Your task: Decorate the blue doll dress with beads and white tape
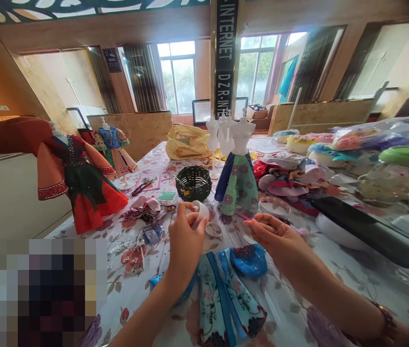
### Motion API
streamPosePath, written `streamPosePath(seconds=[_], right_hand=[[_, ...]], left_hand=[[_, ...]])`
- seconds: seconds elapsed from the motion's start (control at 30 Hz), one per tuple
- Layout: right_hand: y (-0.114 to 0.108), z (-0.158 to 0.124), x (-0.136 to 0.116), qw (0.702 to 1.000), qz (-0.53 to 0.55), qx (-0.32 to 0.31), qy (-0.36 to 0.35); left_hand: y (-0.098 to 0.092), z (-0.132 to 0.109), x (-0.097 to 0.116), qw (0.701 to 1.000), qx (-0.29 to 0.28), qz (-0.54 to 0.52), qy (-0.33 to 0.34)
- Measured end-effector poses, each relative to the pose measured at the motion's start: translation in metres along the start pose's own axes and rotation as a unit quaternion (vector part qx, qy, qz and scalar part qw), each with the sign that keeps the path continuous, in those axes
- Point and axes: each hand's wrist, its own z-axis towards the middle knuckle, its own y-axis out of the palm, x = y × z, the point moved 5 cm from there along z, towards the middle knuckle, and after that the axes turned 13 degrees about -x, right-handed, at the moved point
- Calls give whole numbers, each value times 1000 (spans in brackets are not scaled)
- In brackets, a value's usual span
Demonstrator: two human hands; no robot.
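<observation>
My left hand (pixel 185 236) is raised over the table, its fingers pinched round a small white roll of tape (pixel 201 210). My right hand (pixel 275 235) is closed on a thin pink stick-like tool (pixel 244 216) that points left. Below both hands a small blue and floral doll dress (pixel 226 294) lies flat on the flowered tablecloth (pixel 334 274). A small round white lid (pixel 213 230) sits between the hands.
A black woven basket (pixel 193 182) and a white mannequin in a green-blue skirt (pixel 238 180) stand just behind. Two dressed doll mannequins (pixel 77 183) stand at left. Fabric scraps, beads, and a black tray (pixel 366 229) crowd the right.
</observation>
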Motion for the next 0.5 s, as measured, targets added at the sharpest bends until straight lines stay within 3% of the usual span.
streamPosePath(seconds=[0.23,0.5], right_hand=[[-2,1,4,1000,8,-9,-3],[9,1,-5,1000,-7,-4,5]], left_hand=[[0,6,-3,985,-20,173,-7],[-1,3,-10,973,-32,227,-3]])
